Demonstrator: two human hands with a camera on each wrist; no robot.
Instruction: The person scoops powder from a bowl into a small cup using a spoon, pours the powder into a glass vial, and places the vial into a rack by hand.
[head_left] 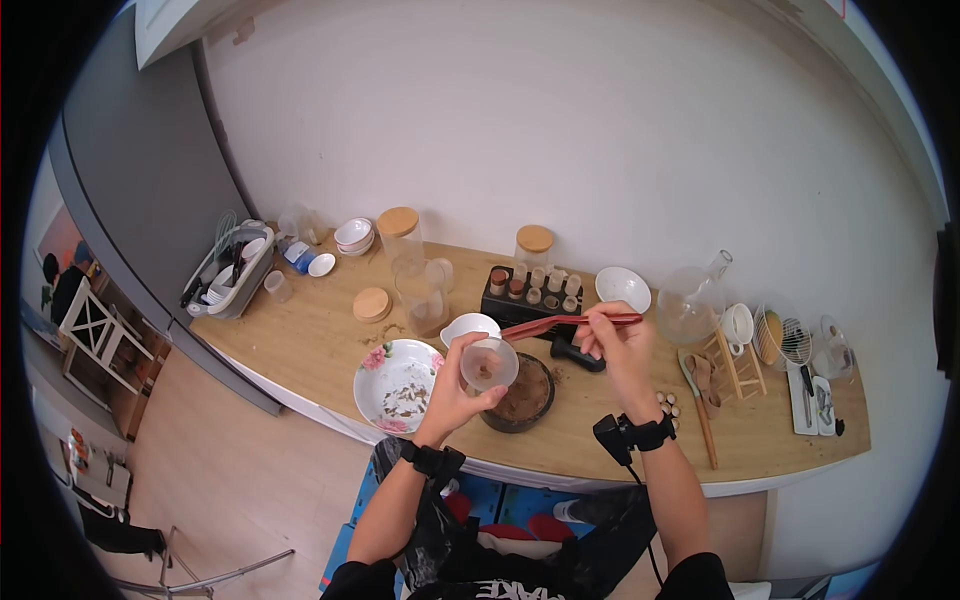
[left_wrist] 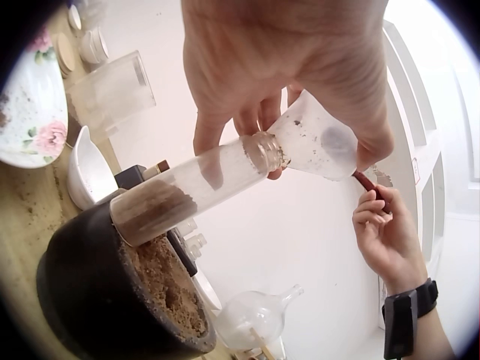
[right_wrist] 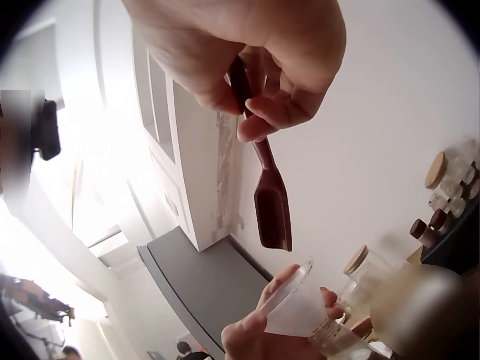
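My left hand (head_left: 455, 388) grips a clear funnel (head_left: 490, 365) set in the mouth of a glass vial (left_wrist: 187, 191). The vial is partly filled with brown powder and is held tilted over a dark bowl (head_left: 528, 402) of the same powder. In the left wrist view the fingers of that hand (left_wrist: 285, 60) curl round the funnel (left_wrist: 319, 142) above the bowl (left_wrist: 97, 285). My right hand (head_left: 612, 338) pinches the handle of a reddish wooden scoop (head_left: 565, 322). The scoop's head (right_wrist: 271, 202) hangs just above the funnel (right_wrist: 296, 304), apart from it.
A floral plate (head_left: 395, 385) with crumbs and a white spouted bowl (head_left: 468, 328) sit left of the dark bowl. Behind are a black rack of small vials (head_left: 530, 290), cork-lidded jars (head_left: 400, 235) and a glass flask (head_left: 690, 305). A dish rack (head_left: 228, 270) stands far left.
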